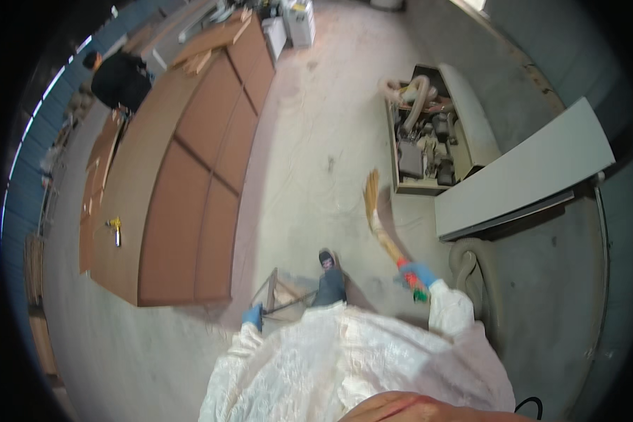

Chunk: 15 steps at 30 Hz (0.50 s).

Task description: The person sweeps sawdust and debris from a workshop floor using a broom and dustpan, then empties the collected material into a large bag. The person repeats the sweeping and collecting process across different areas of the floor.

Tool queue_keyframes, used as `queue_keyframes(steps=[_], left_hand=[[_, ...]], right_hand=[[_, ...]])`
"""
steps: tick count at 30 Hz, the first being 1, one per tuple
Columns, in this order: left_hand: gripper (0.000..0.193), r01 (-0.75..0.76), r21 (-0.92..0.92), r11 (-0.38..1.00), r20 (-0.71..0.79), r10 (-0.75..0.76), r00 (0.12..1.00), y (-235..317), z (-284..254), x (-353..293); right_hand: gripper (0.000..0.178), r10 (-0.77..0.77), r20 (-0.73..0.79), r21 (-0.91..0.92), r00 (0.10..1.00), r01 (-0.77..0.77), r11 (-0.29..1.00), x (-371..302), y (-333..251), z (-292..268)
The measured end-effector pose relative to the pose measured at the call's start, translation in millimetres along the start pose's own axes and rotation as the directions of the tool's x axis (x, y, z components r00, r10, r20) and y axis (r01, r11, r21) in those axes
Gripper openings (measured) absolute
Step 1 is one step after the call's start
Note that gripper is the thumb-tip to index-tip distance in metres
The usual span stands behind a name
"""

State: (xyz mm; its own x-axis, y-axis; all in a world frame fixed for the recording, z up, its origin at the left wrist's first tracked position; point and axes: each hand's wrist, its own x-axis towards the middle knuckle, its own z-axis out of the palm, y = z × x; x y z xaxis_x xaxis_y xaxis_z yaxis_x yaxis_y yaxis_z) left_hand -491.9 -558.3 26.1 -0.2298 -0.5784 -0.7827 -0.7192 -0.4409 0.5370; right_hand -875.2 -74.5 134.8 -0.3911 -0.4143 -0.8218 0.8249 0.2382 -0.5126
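Note:
Both my hands wear blue gloves, and white sleeves cover my arms. My right hand (418, 273) is closed round the red and green grip of a straw broom (385, 243). Its yellowish bristles point up and away, ahead of me to the right. At my left side, my left hand (252, 318) grips the thin dark frame of what looks like a dustpan (286, 292). The pan hangs low beside my leg, and my body hides part of it. One shoe (326, 259) shows on the pale concrete floor between the two hands.
A long brown cabinet (190, 176) stands left, with a yellow power drill (115, 231) on top. Beyond it a person in black (122, 79) bends over. To the right are an open box of machine parts (422, 188), a white panel (531, 172) and a thick hose (465, 261).

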Motion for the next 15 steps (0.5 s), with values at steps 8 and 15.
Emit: queue_keyframes(steps=[8, 15], left_hand=[[0.039, 0.151, -0.296, 0.943, -0.122, -0.195, 0.973, 89.5, 36.4, 64.9], [0.032, 0.236, -0.386, 0.892, -0.18, -0.324, 0.929, 183.8, 54.2, 85.8]], right_hand=[[0.045, 0.031, -0.047, -0.129, 0.998, -0.037, 0.991, 124.4, -197.1, 65.4], [0.043, 0.075, -0.004, -0.141, 0.997, -0.075, 0.987, 219.7, -326.7, 94.3]])
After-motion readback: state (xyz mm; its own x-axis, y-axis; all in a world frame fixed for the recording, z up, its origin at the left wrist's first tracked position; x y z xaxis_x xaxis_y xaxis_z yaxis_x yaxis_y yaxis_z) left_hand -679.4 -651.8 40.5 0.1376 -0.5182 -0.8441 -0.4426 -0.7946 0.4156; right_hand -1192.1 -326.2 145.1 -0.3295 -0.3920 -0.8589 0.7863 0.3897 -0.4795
